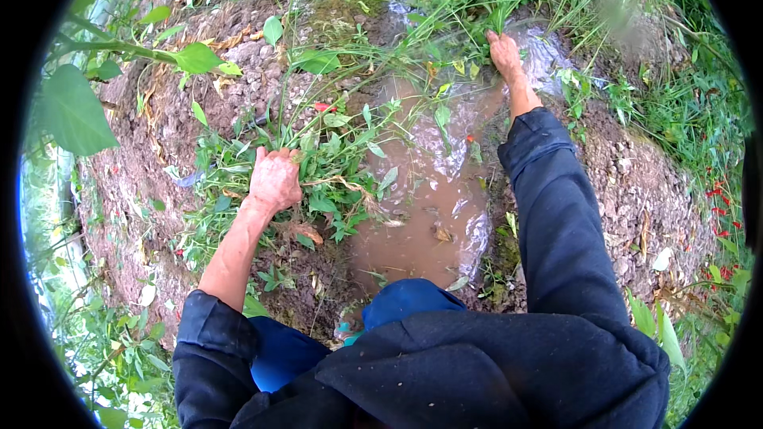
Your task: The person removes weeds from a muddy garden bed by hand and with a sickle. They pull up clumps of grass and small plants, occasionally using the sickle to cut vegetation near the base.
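Note:
My left hand [275, 182] is closed around a bundle of leafy green weeds and long grass [334, 190], low over the soil at the left edge of a muddy water channel [411, 238]. Dry brown roots stick out of the bundle toward the water. Farther off, my right hand [505, 56] grips a tuft of green grass [503, 6] at the channel's right bank. Its fingertips are partly hidden by the blades. Long grass stems stretch across the water between the two hands.
Crumbly soil banks [238, 71] rise on both sides. A leafy plant stem [137, 50] reaches in from the left. Red chili peppers [718, 208] show among plants at the far right. My knee in blue trousers [411, 301] is at the channel's near end.

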Tool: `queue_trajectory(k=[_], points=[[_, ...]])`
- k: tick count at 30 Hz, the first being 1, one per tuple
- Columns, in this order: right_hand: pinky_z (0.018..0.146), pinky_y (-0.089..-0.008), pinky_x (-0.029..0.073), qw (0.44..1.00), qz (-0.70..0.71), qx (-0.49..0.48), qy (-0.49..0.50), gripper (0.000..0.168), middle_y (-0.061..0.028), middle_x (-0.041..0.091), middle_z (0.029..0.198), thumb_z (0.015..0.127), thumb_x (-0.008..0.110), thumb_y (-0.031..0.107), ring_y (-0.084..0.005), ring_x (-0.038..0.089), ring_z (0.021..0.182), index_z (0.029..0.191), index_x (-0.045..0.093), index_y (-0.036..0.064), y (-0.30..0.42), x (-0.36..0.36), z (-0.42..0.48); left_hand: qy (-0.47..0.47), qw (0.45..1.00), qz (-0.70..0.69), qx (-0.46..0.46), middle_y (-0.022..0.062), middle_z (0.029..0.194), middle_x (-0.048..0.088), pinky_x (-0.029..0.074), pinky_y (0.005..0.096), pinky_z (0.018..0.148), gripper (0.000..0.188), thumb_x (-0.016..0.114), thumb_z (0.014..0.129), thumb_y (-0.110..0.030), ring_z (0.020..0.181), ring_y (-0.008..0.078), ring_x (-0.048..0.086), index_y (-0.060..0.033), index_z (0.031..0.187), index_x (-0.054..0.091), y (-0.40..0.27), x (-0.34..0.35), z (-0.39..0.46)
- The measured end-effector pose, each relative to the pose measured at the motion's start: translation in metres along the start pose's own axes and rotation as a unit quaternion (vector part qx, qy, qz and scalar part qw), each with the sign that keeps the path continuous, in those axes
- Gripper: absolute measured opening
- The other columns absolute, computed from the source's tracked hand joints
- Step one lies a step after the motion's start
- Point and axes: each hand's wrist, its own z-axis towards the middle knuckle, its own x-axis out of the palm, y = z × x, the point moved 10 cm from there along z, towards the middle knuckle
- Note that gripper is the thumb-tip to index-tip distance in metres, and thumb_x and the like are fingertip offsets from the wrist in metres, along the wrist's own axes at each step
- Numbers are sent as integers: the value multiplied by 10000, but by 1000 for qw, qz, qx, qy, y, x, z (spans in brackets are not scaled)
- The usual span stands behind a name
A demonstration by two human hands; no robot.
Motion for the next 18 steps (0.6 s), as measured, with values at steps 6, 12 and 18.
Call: queue_trajectory(k=[6,12,18], points=[[704,-395,424,928,319,188,-51,473,-209,594,804,818,456,379,-285,560,792,873,577,-76,-2,-5,-108,-7,1000,13,5,141,817,545,358,456,813,303,525,644,-99,813,280,553,-26,938,527,3,6,-2],[760,-410,436,949,-83,-98,288,407,-209,563,923,834,384,371,-327,548,868,975,537,22,54,28,-252,-14,998,53,42,118,821,536,363,428,786,287,536,629,-105,787,249,553,-36,907,541,-5,-1,-3],[620,-439,468,898,-4,99,428,363,-161,578,693,815,373,336,-275,576,637,853,541,17,62,29,-311,23,998,44,23,98,815,525,357,421,784,245,544,637,-129,779,236,545,-47,868,545,-3,7,1]])
